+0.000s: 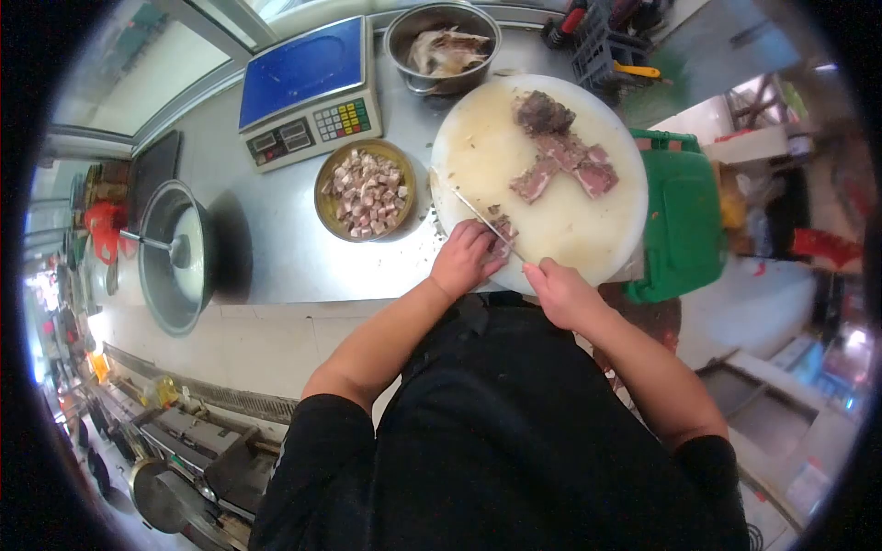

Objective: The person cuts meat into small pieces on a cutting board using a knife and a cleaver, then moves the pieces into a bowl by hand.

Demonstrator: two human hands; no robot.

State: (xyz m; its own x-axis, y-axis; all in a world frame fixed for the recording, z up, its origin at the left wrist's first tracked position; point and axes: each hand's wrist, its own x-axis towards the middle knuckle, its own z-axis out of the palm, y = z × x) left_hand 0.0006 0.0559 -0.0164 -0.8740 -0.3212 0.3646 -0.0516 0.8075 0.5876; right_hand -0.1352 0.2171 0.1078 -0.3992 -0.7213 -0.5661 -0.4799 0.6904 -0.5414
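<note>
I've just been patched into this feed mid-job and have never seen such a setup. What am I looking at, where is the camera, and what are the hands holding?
There is no machine here: this is one picture from a camera worn on a person's head, looking down past their black top; the wide lens bends the edges. The two bare arms are the wearer's own. The right hand grips a knife; the left hand pins a small piece of meat on a round white cutting board. Larger slabs of meat lie further up the board. On the metal counter beside it stand a bowl of diced meat, a blue-topped scale, a metal pot and, at the left, a large basin with a ladle. A green crate sits to the right.
</note>
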